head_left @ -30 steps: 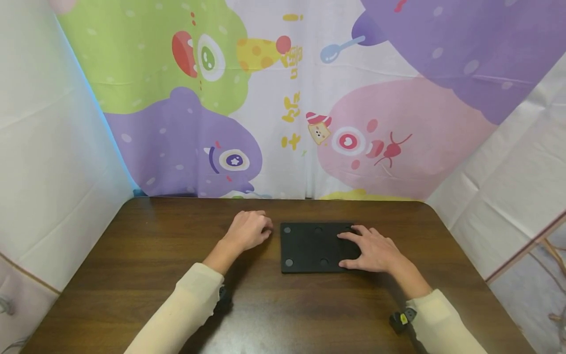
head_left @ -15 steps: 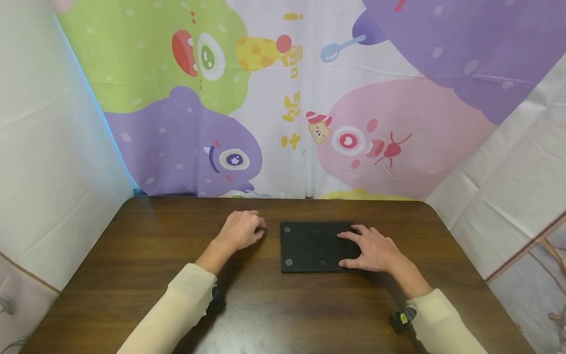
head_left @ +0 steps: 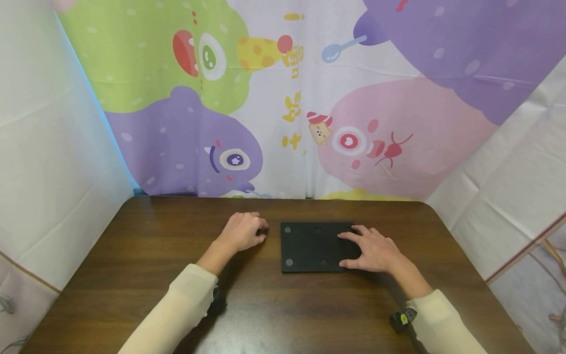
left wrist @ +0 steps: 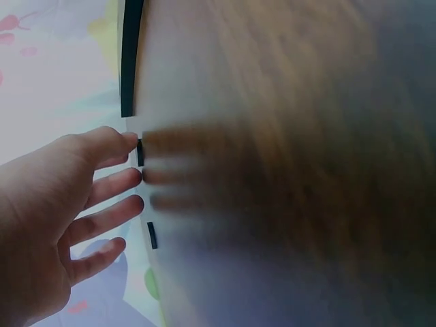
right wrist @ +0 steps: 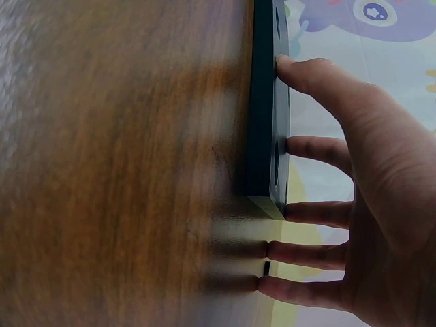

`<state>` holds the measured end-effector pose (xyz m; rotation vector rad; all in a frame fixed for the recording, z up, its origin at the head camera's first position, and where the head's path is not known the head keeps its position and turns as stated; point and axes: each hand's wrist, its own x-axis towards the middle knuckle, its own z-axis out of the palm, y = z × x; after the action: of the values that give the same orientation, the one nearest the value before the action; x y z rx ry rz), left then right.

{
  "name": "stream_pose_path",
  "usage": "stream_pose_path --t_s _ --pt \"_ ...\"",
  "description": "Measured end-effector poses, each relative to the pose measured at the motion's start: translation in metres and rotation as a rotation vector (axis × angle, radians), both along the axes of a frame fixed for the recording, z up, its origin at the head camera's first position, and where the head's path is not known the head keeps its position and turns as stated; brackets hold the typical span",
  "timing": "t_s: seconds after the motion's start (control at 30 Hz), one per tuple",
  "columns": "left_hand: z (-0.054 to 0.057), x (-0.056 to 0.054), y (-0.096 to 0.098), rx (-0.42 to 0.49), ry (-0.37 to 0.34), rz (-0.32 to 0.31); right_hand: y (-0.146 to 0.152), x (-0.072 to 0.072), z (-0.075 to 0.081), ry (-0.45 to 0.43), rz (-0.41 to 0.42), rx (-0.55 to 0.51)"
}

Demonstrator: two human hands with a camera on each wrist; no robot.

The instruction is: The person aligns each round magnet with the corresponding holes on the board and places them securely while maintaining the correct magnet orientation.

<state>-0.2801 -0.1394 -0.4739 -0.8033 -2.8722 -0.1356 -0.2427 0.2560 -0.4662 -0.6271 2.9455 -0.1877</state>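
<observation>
A flat black rectangular board (head_left: 305, 248) lies on the wooden table, with round recesses in its top and a grey disc in each of the two at its left end. My right hand (head_left: 375, 250) spreads over the board's right end. In the right wrist view the thumb (right wrist: 310, 71) and two fingers touch the board's top, while the other fingertips reach down to the table beyond its end. My left hand (head_left: 240, 232) is to the left of the board, apart from it. Its fingers (left wrist: 109, 218) are loosely bent, tips close over the table, holding nothing.
A brown wooden table (head_left: 283, 314) with rounded far corners bears the board. Behind it hangs a cloth with cartoon figures (head_left: 230, 142), and pale sheets (head_left: 57, 132) close in both sides. Small black cameras (head_left: 400, 320) sit at the wrists.
My left hand has moved a little left, away from the board, over the last second. The right hand and the board look the same.
</observation>
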Motion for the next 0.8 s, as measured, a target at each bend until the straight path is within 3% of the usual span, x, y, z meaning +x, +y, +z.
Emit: stream_pose_path --t_s 0.43,0.47,0.57,0.67,0.7,0.8 --pt "-0.004 0.000 0.001 0.014 0.023 -0.004 0.000 0.000 -0.002 -0.001 -0.002 0.001" --pt "-0.014 -0.007 -0.003 0.030 0.040 -0.026 0.000 0.000 -0.002 -0.001 -0.002 0.002" --pt "-0.018 -0.011 -0.004 0.051 0.044 -0.046 0.000 0.000 -0.002 0.000 -0.004 0.001" --pt "-0.037 -0.026 -0.007 0.047 0.064 -0.061 0.000 0.000 -0.002 0.000 -0.004 0.000" --pt "-0.036 -0.025 -0.005 0.043 0.054 -0.046 0.000 0.000 -0.002 0.000 -0.004 0.000" --pt "-0.064 -0.046 -0.011 0.034 0.066 -0.051 0.000 -0.001 -0.001 0.001 -0.003 0.000"
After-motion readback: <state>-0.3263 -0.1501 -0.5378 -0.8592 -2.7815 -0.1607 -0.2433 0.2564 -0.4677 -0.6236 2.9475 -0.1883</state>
